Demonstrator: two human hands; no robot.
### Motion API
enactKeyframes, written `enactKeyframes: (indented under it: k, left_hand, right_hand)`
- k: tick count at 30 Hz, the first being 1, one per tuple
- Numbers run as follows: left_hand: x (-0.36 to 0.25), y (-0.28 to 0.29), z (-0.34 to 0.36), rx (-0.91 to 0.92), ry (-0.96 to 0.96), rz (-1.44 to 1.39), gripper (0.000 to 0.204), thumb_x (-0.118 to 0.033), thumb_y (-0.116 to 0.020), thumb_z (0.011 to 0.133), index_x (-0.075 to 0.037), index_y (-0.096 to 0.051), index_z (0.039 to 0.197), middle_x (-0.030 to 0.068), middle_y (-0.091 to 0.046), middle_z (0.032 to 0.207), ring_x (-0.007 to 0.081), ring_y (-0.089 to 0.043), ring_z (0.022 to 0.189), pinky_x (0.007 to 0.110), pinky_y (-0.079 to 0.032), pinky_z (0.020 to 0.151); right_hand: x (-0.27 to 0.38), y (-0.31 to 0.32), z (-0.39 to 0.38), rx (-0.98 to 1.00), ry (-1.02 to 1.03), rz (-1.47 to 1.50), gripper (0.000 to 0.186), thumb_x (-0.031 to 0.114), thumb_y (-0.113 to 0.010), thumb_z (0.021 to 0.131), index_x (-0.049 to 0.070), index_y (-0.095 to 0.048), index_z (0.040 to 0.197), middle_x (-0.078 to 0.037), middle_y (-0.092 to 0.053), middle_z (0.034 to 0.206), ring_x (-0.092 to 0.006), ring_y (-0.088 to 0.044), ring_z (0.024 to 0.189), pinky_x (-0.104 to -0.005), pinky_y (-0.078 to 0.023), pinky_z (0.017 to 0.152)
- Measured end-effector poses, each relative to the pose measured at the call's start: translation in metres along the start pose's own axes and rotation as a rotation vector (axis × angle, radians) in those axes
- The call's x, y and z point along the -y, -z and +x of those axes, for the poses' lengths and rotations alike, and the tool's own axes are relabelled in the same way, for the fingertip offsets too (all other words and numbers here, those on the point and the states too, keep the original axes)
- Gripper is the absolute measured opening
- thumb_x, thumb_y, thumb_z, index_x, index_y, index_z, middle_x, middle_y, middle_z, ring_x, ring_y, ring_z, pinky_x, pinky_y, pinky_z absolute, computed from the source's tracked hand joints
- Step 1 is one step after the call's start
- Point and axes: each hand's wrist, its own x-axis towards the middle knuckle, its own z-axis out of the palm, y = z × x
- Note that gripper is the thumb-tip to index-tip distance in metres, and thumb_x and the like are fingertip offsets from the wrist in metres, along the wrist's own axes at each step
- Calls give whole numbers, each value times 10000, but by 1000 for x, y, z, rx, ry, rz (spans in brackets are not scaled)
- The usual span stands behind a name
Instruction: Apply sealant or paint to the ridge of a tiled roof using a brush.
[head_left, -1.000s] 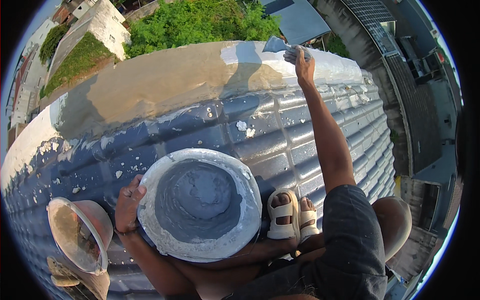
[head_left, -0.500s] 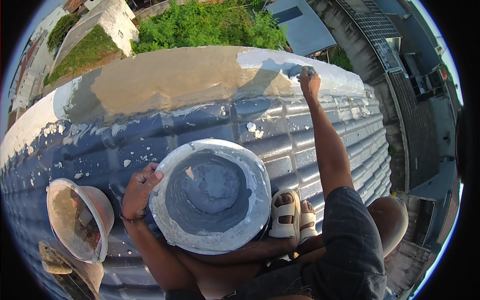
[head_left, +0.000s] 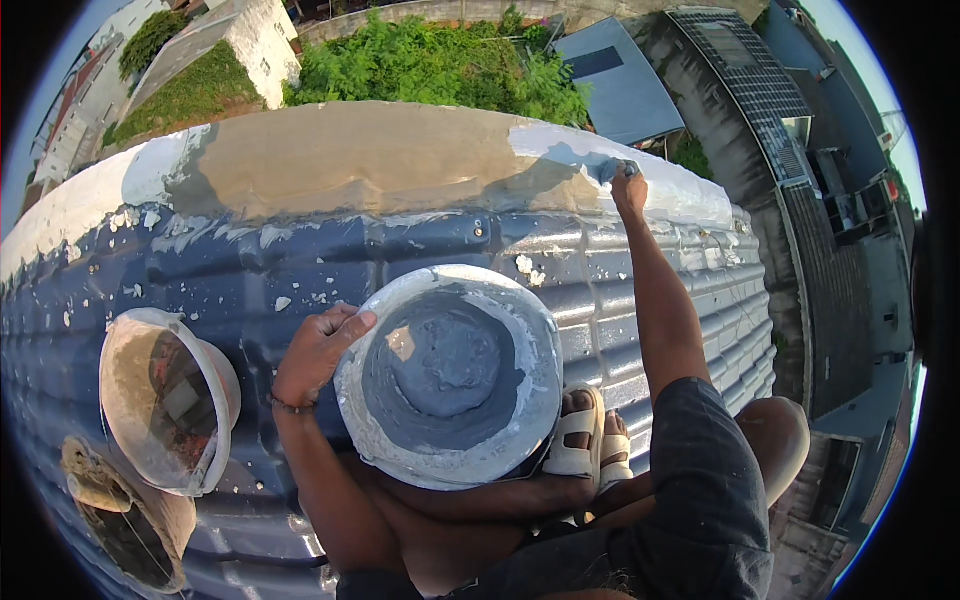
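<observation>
My left hand (head_left: 322, 352) grips the rim of a round bucket (head_left: 548, 345), thumb over the edge. The bucket rests by my crossed legs, its rim crusted white. Thick grey paste (head_left: 450, 360) lies inside, with a small pale chip (head_left: 401, 343) on it. My right arm is stretched out to the roof's ridge band (head_left: 340, 150). There my right hand (head_left: 630, 190) is closed around a small grey-smeared tool (head_left: 627, 168), whose exact kind I cannot make out. It is at the white-coated part (head_left: 680, 185) of the band, beside the bare tan part.
Dark blue roof tiles (head_left: 420, 240) slope under me, strewn with white crumbs (head_left: 530, 268). At left stand a pale bucket (head_left: 225, 385) with debris and a dirty open container (head_left: 175, 520). Beyond the ridge are green bushes (head_left: 430, 70); at right the roof drops off toward lower buildings.
The view has shifted, so the roof sits farther right in the picture. The left hand and its bucket have moved slightly toward the ridge. The right hand stays at the white-coated part.
</observation>
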Motion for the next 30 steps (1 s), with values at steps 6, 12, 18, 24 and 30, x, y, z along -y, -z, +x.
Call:
enactKeyframes:
  k: [6, 12, 18, 24, 30]
  left_hand:
    - [0, 3, -1, -19, 26, 95, 491, -416, -690, 899, 74, -708, 872, 64, -616, 968, 128, -563, 857, 270, -450, 765]
    - [5, 4, 0, -44, 0, 188, 501, -473, -681, 888, 24, -695, 950, 45, -645, 855, 123, -579, 788, 273, -458, 749]
    - [6, 6, 3, -9, -68, 215, 548, -474, -672, 896, 73, -705, 893, 74, -624, 946, 149, -579, 853, 290, -463, 762]
    - [6, 7, 3, -3, -77, 212, 550, -469, -669, 900, 80, -706, 886, 81, -631, 956, 161, -582, 853, 297, -462, 770]
    - [8, 8, 4, 12, -85, 232, 579, -498, -662, 896, 78, -713, 886, 99, -646, 977, 168, -586, 869, 301, -466, 774]
  right_hand:
    - [85, 10, 12, 341, 121, 1053, 458, 401, -536, 991, -11, -621, 1172, -116, -700, 977, -201, -696, 781, -342, -570, 608]
    - [82, 29, 25, 32, -33, 349, 423, 403, -581, 952, 1, -694, 1019, -117, -718, 890, -205, -701, 789, -344, -559, 653]
    - [92, -4, 8, -27, 239, -261, 541, 491, -549, 909, -30, -679, 974, -275, -682, 973, -423, -663, 924, -498, -506, 829]
    - [165, 0, 5, 197, 239, 239, 516, 470, -560, 929, -21, -694, 1012, -198, -712, 870, -330, -692, 794, -418, -532, 746]
    - [186, 4, 24, -2, 329, 74, 472, 473, -592, 909, 15, -705, 938, -203, -712, 852, -389, -684, 861, -457, -530, 793]
